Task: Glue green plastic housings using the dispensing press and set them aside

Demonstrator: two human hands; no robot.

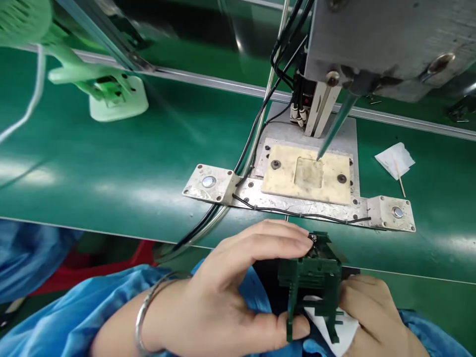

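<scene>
My left hand (pixel 238 292) grips a dark green plastic part (pixel 312 282) near the bottom of the view, fingers over its top and thumb under its lower left corner. My right hand (pixel 375 317) holds the same part from the right, fingers closed against its side, with a white cloth or paper (pixel 342 332) beneath it. A silver bangle (pixel 148 307) circles my left wrist, and blue sleeves cover both arms. Just beyond the part lies a metal fixture plate (pixel 290 201) with a beige recessed pad (pixel 308 173).
A grey machine head (pixel 390 39) with a slanted rod (pixel 334 129) hangs over the fixture. Black cables (pixel 256 134) run across the green conveyor belt (pixel 111 168). A pale green stand (pixel 111 94) sits at left. White tissue and a stick (pixel 396 161) lie at right.
</scene>
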